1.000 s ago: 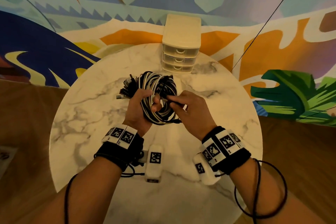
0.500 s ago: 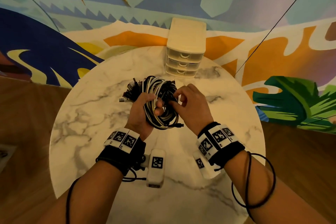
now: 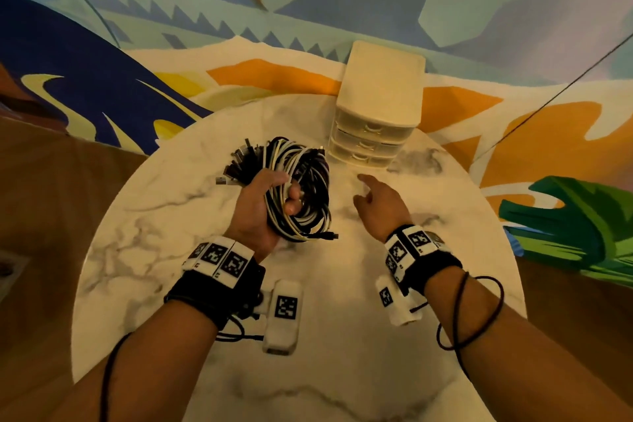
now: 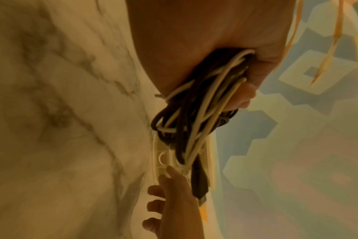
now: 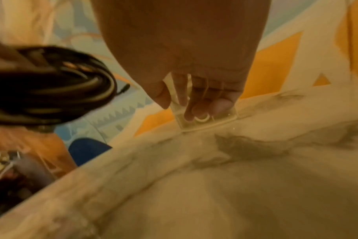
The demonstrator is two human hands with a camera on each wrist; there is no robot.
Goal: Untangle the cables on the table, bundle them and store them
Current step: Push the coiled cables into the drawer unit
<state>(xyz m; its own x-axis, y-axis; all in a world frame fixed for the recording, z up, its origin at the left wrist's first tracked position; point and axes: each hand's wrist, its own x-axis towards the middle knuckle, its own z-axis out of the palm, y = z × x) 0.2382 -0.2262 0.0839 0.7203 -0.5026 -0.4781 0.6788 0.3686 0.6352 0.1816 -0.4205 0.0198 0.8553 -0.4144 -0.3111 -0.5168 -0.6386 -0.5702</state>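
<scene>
Over the marble table, left hand grips the coiled cables, fingers curled through the loop, bundle held just above the surface. Right hand is apart from the coil, holding nothing, fingers loosely extended toward the drawer unit at the far edge, near its bottom drawer.

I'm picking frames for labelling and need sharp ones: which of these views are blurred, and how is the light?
Head view: sharpest, warm dim light, wide-angle bending at the edges; cable bundle and drawer unit read clearly. Left wrist view: soft, marble smeared. Right wrist view: most motion blur; bundle and right hand smeared.
</scene>
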